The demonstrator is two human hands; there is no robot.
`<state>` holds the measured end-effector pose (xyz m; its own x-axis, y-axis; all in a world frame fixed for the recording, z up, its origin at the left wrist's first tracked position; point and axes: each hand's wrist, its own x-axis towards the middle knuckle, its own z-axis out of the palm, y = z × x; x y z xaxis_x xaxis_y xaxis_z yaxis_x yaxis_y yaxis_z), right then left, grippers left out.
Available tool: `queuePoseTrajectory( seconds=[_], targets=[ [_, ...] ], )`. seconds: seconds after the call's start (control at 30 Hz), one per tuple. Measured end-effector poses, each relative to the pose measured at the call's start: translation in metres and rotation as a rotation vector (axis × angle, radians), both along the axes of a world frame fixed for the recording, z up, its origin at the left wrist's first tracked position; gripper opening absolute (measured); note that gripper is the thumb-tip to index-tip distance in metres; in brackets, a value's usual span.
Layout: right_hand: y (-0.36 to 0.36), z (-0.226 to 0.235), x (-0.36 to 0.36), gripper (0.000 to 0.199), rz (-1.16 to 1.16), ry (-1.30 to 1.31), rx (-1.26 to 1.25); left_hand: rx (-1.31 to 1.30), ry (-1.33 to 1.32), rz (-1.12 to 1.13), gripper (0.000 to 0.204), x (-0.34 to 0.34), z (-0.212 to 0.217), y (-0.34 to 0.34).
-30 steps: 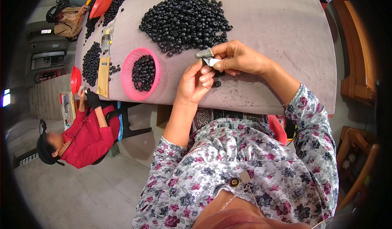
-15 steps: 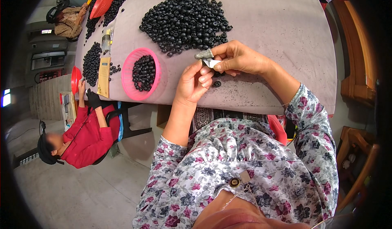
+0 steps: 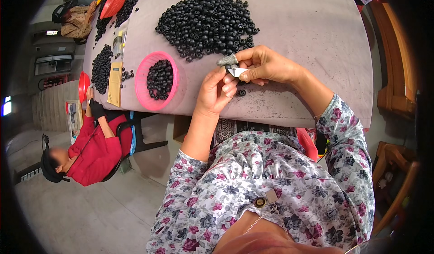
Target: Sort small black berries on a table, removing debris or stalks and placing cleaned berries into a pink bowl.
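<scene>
My left hand (image 3: 214,91) is closed, pinching a small round black part (image 3: 229,67) that is mostly hidden between the fingertips. Against this part, my right hand (image 3: 270,67) grips a small flat shiny blade (image 3: 238,72) between thumb and fingers. A grey wrapping (image 3: 227,60) covers the tip of my right index finger. Just beyond my hands lies a large heap of hollow black parts (image 3: 205,23). One loose black part (image 3: 242,92) rests below my right fingers. To the left stands a pink basket (image 3: 139,80) with more of these parts in it.
Dark crumbs are scattered on the cloth-covered table (image 3: 312,32). Beyond the pink basket are a yellow packet (image 3: 115,84), a smaller black heap (image 3: 102,68) and a red basket (image 3: 114,0). A co-worker in red (image 3: 97,150) sits left; another person (image 3: 77,22) is farther off.
My hands stay almost in place; the blade has turned slightly and more of its flat face shows. The co-worker in red has shifted their gloved hand.
</scene>
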<state>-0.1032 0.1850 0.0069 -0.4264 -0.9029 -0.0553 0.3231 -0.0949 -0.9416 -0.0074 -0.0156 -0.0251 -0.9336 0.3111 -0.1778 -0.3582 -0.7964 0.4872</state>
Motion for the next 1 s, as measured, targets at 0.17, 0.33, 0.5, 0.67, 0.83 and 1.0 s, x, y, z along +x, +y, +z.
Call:
queuePoseTrajectory(
  seconds=[0.17, 0.33, 0.5, 0.67, 0.83, 1.0],
  targets=[
    [0.0005, -0.0016, -0.0004, 0.036, 0.008, -0.021, -0.018, 0.004, -0.018, 0.011, 0.022, -0.0002, -0.0002, 0.0007],
    [0.0008, -0.0014, -0.0011, 0.035, 0.012, -0.025, -0.019, 0.002, -0.021, 0.024, 0.024, -0.0005, -0.0008, 0.0009],
    [0.0005, -0.0036, -0.0014, 0.033, 0.012, -0.038, -0.016, -0.02, 0.002, 0.034, 0.024, -0.0009, 0.0004, 0.002],
    [-0.0017, -0.0065, 0.0001, 0.029, 0.004, -0.033, -0.03, -0.023, 0.047, -0.003, 0.02, 0.0002, -0.0012, -0.0007],
    [-0.0025, -0.0067, 0.0005, 0.028, 0.0, -0.037, -0.024, -0.033, 0.048, 0.0, 0.021, 0.0006, -0.0023, -0.0014],
    [-0.0036, -0.0073, 0.0018, 0.028, -0.024, -0.056, -0.029, -0.031, 0.068, 0.019, 0.023, 0.0011, -0.0042, 0.0006]
  ],
)
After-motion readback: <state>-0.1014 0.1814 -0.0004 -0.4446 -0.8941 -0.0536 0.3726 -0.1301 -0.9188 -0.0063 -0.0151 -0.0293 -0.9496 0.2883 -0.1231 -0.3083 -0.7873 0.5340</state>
